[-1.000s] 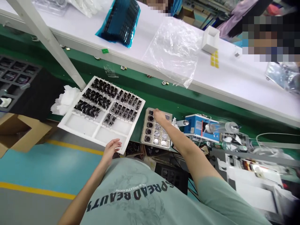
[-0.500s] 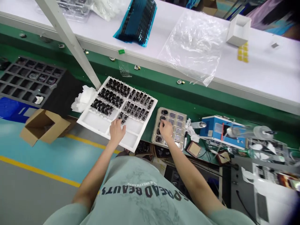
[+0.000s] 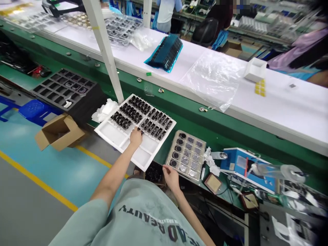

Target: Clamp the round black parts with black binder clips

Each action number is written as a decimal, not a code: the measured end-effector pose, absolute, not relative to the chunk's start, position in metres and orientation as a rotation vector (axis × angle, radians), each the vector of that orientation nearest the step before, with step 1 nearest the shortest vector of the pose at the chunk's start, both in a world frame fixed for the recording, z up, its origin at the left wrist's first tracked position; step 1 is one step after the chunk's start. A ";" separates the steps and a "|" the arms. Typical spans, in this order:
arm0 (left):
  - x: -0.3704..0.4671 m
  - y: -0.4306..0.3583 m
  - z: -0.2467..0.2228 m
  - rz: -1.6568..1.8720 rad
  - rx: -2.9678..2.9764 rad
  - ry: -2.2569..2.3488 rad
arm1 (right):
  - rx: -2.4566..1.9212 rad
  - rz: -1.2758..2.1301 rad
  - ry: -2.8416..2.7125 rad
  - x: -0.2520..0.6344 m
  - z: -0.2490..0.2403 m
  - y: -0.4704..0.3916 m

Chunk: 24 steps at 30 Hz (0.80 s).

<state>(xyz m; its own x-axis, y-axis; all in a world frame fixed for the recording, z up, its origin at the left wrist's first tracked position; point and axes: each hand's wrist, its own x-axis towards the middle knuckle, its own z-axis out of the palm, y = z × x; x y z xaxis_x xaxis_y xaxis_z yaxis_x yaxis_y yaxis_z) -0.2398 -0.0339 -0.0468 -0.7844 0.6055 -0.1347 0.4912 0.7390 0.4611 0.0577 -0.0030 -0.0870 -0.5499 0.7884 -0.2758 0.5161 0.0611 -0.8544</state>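
On the green surface (image 3: 165,147), the white tray (image 3: 110,133) carries rows of black parts (image 3: 134,112), just beside the compartmented tray (image 3: 184,173). The left hand (image 3: 136,137) reaches a short row, grip drawn in; its hold is hidden. The right hand (image 3: 171,177) is near the compartmented tray, fingers curled, hold unclear. Handling 1 part seems underway; the next move calls for a light, narrow pinch.
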 end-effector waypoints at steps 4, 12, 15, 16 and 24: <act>-0.205 -0.041 -0.016 1.296 0.475 2.187 | -1.243 1.782 -1.823 0.036 -0.052 0.009; -0.095 -0.035 0.045 1.519 0.206 1.192 | -1.157 2.053 -1.323 0.039 0.002 0.041; -0.082 -0.018 0.047 1.506 0.230 1.247 | -1.191 1.891 -1.378 0.064 0.009 0.051; -0.078 -0.011 0.047 1.477 0.244 1.250 | -1.190 1.836 -1.413 0.072 0.012 0.052; -0.034 0.031 0.047 1.296 0.390 1.325 | -1.249 1.528 -1.590 0.118 0.026 0.052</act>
